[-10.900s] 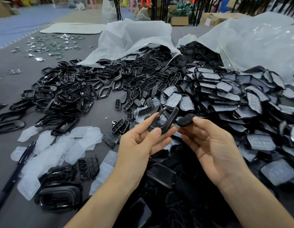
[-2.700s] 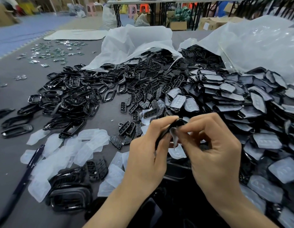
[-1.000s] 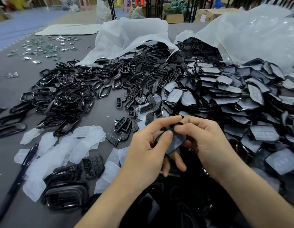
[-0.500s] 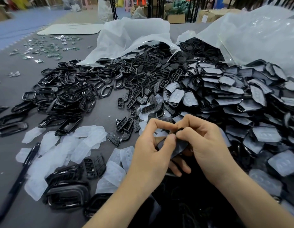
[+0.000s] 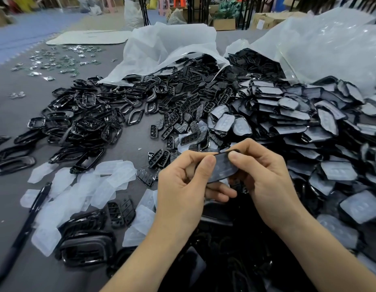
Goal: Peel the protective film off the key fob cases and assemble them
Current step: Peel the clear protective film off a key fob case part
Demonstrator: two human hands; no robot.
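Both hands pinch one black key fob case [image 5: 221, 168] above the desk [image 5: 132, 147]: left hand [image 5: 183, 186] and right hand [image 5: 265, 175] fingers grasp its ends.

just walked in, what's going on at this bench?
A person is working on one black case piece, pinched between the left hand and right hand with both thumbs on its greyish face. They seem to be picking at the film, which does not look lifted yet. A heap of film-covered pieces lies to the right, bare black frames to the left, and peeled films beside a pen on the grey table.
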